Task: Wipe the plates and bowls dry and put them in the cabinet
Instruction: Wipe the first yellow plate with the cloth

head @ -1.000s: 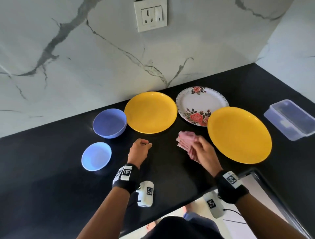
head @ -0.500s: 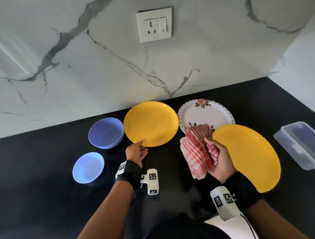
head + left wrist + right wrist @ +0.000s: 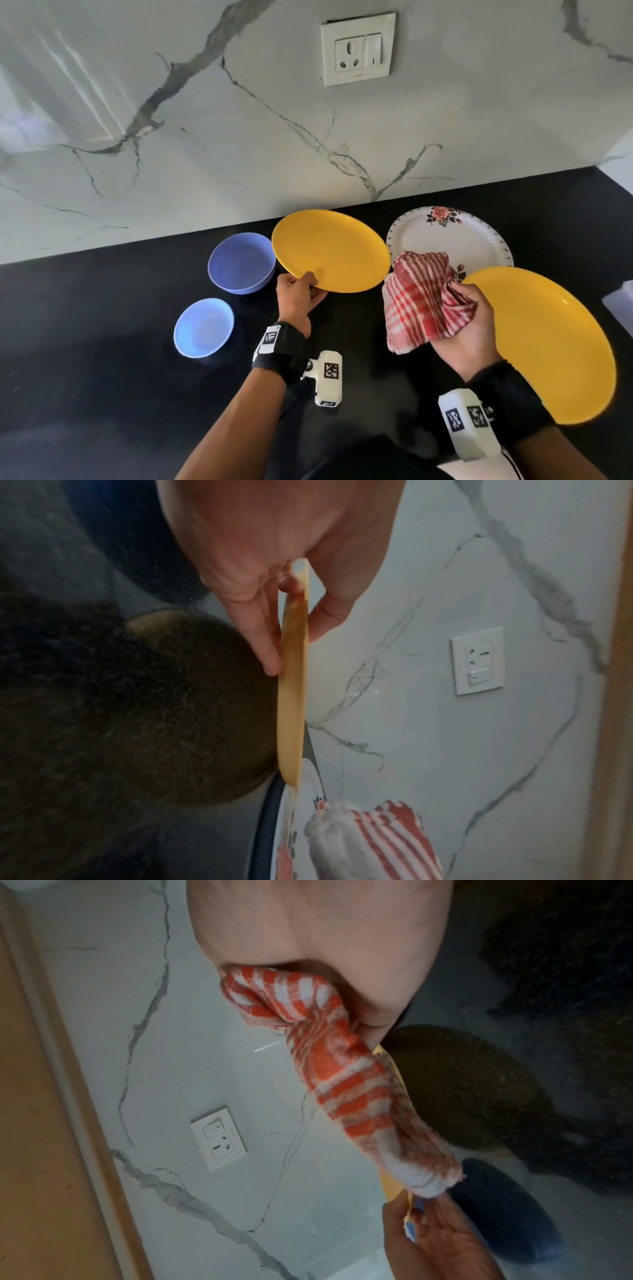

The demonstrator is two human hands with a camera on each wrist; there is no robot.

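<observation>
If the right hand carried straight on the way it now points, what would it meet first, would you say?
Probably the floral plate: the right hand, gripping the checked cloth, points toward it, though its height above the plate is unclear.

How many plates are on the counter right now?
3. One yellow plate near the wall, its near rim pinched by the left hand; a floral plate beside it, partly behind the checked cloth; a second yellow plate nearest, at right. None looks stacked.
</observation>
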